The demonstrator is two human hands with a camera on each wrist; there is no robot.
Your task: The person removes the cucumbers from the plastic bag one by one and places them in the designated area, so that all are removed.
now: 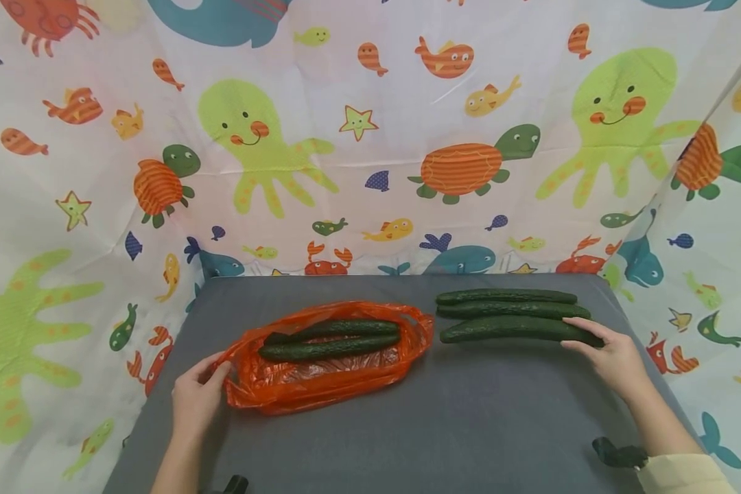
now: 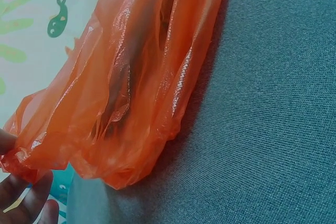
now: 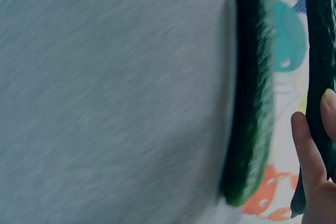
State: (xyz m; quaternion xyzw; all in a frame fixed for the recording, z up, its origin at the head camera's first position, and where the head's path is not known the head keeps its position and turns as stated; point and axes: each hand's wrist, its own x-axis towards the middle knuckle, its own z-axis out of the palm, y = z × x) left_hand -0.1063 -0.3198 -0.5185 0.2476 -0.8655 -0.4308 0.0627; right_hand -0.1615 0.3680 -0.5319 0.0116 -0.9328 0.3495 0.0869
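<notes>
Grey cloth covers the table point(image 1: 444, 425), and at its near right edge a pale sleeve point(image 1: 685, 473) comes in beside a dark strap point(image 1: 617, 453).

Closest are the hands. The left hand point(image 1: 197, 398) pinches the left end of an orange bag point(image 1: 296, 402), thumb and fingertips closed on a small gather of film. The right hand point(image 1: 611, 357) grips the right end of the nearest cucumber point(image 1: 506, 328), thumb on one side and a finger on the other, spread only as wide as its girth.

The bag lies on the table with its mouth gaping upward; two cucumbers point(image 1: 333, 348) rest inside. Beyond the held one, two more point(image 1: 512, 311) lie side by side. A sea-animal curtain point(image 1: 358, 86) stands behind.

As I judge it, a light pinch at the bag's end suits such thin film, which could tear if pulled hard. Held by one end, the cucumber would probably tip; a hold nearer its middle should balance better.

Only the head view shows into the bag; the left wrist view has its outer side, the contents a dim shadow through film. The right wrist view shows curtain between the held cucumber and another, a gap hardly seen from above.
</notes>
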